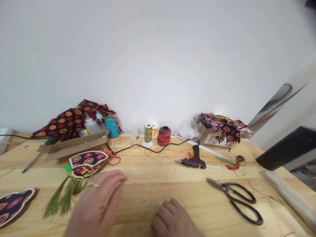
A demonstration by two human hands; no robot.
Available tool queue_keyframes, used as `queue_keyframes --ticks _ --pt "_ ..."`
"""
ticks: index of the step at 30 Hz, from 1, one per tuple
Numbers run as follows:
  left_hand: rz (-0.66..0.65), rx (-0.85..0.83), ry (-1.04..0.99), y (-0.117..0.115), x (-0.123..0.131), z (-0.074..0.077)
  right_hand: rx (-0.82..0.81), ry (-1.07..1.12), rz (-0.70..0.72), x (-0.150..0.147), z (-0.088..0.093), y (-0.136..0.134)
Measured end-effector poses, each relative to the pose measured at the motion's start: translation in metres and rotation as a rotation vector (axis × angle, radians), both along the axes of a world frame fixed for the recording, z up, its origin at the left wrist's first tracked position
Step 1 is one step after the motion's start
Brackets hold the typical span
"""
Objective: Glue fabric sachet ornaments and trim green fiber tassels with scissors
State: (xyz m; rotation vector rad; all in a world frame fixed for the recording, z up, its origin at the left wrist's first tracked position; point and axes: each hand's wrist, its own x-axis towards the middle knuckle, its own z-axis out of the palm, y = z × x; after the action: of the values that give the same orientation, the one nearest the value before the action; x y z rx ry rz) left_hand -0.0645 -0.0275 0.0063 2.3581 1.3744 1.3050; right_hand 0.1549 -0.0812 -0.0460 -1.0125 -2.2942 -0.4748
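Note:
My left hand [100, 199] is over the table beside the green tassels. It is smeared by motion, its fingers close together and pointing right; whether they hold anything I cannot tell. My right hand [172, 219] rests low on the table, fingers curled in, with nothing showing in it. Just beyond my left hand lies a patterned fabric ornament [89, 159] with white edging and a yellow cord. Green tassels [59, 199] spread from its lower side. A second edged fabric piece [14, 205] lies at the left, cut off by the frame.
Black-handled scissors [237, 197] lie at the right, below a glue gun [194, 159] with its cord. Thread spools, a red one [164, 136] among them, stand along the wall. Cardboard boxes with patterned cloth [219, 126] sit at the back. A screwdriver [32, 163] lies left.

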Motion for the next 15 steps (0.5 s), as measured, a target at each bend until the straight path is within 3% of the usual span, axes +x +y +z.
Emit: queue_keyframes --ticks 3,6,8,12,15 --pt "-0.141 -0.333 -0.039 0.002 0.047 0.012 0.083 0.055 -0.021 -0.009 -0.005 0.005" --pt "-0.113 -0.586 -0.078 0.01 0.066 0.013 0.101 0.093 -0.08 -0.008 0.003 0.01" --pt "-0.09 -0.613 -0.096 0.018 0.068 0.006 0.015 0.103 -0.123 -0.002 0.015 0.014" --pt "-0.063 -0.638 -0.128 0.029 0.063 -0.011 -0.336 0.209 -0.209 0.009 0.045 0.03" --pt "-0.043 -0.644 -0.164 0.03 0.06 -0.017 -0.475 0.34 -0.268 0.008 0.053 0.048"
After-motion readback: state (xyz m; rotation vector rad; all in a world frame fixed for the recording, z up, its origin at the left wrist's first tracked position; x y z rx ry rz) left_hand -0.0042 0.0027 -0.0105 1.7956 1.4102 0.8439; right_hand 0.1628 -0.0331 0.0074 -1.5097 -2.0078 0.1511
